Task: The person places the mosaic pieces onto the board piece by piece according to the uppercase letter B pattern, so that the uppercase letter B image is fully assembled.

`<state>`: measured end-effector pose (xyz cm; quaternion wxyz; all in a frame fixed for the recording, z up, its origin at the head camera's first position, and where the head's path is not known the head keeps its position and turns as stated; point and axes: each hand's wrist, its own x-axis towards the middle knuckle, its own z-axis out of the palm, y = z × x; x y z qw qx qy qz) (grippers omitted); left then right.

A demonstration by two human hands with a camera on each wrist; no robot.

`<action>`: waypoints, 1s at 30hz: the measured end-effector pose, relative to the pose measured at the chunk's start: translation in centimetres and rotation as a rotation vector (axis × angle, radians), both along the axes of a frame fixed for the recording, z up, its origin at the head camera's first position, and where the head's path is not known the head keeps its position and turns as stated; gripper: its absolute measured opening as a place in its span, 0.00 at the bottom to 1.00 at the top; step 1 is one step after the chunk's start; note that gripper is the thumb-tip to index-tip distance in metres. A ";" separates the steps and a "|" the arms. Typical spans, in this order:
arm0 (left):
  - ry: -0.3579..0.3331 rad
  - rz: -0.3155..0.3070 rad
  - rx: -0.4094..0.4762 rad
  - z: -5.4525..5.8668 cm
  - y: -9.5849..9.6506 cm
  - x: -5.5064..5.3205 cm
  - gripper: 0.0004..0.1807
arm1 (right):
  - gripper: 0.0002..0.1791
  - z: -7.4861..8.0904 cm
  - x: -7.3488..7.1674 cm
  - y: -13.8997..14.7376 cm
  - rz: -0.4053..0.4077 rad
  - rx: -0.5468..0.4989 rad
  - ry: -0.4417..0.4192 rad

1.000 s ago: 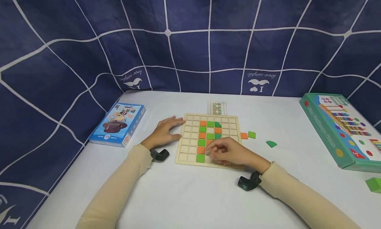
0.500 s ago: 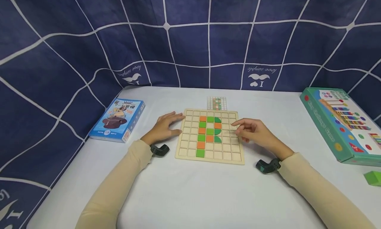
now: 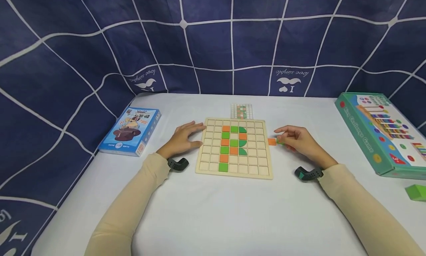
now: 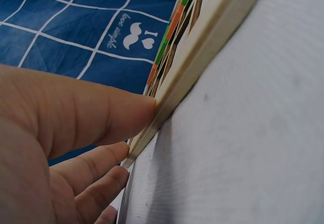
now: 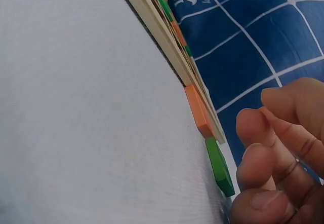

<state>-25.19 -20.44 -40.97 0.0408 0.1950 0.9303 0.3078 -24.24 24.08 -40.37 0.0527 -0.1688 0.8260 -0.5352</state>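
Observation:
A wooden grid board (image 3: 213, 163) lies on the white table, with orange and green square tiles and green quarter-round tiles set in several cells. My left hand (image 3: 181, 140) rests at the board's left side, fingers extended; in the left wrist view the thumb (image 4: 101, 112) touches the rim. Right of the board lie an orange square tile (image 3: 272, 142) and a green tile (image 5: 219, 167), close together. My right hand (image 3: 297, 140) hovers over the green tile with bent fingers. In the right wrist view those fingertips (image 5: 255, 125) stand apart from the tile, holding nothing visible.
A small pattern card (image 3: 242, 111) lies behind the board. At the left is a blue box (image 3: 130, 131); at the right, a green game box (image 3: 382, 132) with a green block (image 3: 416, 192) near it. A dark blue grid-patterned cloth (image 3: 213, 45) hangs behind the table.
My right hand has moved from above the board's lower part rightward, past its right edge to the loose tiles. My left hand has stayed at the board's left side. The head view has shifted slightly.

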 end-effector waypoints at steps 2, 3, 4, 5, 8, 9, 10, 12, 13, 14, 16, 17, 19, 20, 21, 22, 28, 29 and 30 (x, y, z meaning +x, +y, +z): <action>0.004 -0.002 -0.003 0.0 -0.1 0.0 0.37 | 0.17 -0.2 0.0 0.0 0.002 -0.004 -0.008; 0.004 -0.001 -0.004 0.0 -0.1 0.0 0.37 | 0.17 -0.3 -0.1 0.0 0.001 -0.005 -0.009; 0.005 -0.002 -0.004 0.0 -0.1 0.0 0.37 | 0.17 -0.3 -0.1 0.1 0.000 -0.004 -0.012; 0.005 -0.003 -0.005 0.1 0.0 0.0 0.37 | 0.18 -0.4 -0.1 0.1 -0.001 -0.004 -0.016; 0.003 -0.006 -0.002 0.2 0.0 0.2 0.37 | 0.18 -0.5 -0.2 0.1 -0.002 0.000 -0.022; 0.003 -0.006 -0.001 0.2 0.0 0.2 0.37 | 0.18 -0.5 -0.2 0.1 -0.003 0.003 -0.024; 0.004 -0.007 0.000 0.3 0.1 0.2 0.37 | 0.18 -0.5 -0.2 0.1 -0.004 0.006 -0.026; 0.004 -0.006 0.002 0.3 0.1 0.2 0.37 | 0.18 -0.5 -0.2 0.1 -0.004 0.014 -0.026; 0.003 -0.005 0.002 0.3 0.1 0.1 0.37 | 0.18 -0.5 -0.2 0.1 -0.003 0.020 -0.024; 0.002 -0.004 0.003 0.3 0.1 0.1 0.37 | 0.18 -0.5 -0.2 0.1 -0.004 0.026 -0.022; 0.000 -0.004 0.003 0.3 0.1 0.1 0.37 | 0.18 -0.5 -0.2 0.1 -0.002 0.045 -0.013; -0.002 -0.003 0.003 0.3 0.1 0.1 0.37 | 0.18 -0.5 -0.2 0.1 -0.001 0.062 -0.005; -0.007 -0.002 0.005 0.3 0.1 0.1 0.37 | 0.18 -0.4 -0.2 0.1 0.000 0.103 0.015; -0.008 -0.002 0.005 0.3 0.2 0.1 0.37 | 0.18 -0.4 -0.1 0.0 -0.002 0.126 0.024; -0.008 -0.001 0.005 0.3 0.2 0.1 0.37 | 0.18 -0.3 -0.1 0.0 -0.003 0.146 0.030; -0.008 0.000 0.006 0.3 0.2 0.0 0.37 | 0.19 -0.3 -0.1 0.0 -0.006 0.167 0.035; -0.007 0.001 0.010 0.3 0.1 0.0 0.37 | 0.20 -0.1 -0.2 -0.1 -0.020 0.237 0.018; -0.007 0.001 0.010 0.3 0.1 0.0 0.37 | 0.20 -0.2 -0.2 -0.2 -0.021 0.245 0.017; -0.007 0.001 0.009 0.3 0.1 0.0 0.37 | 0.20 -0.1 -0.2 -0.2 -0.021 0.251 0.015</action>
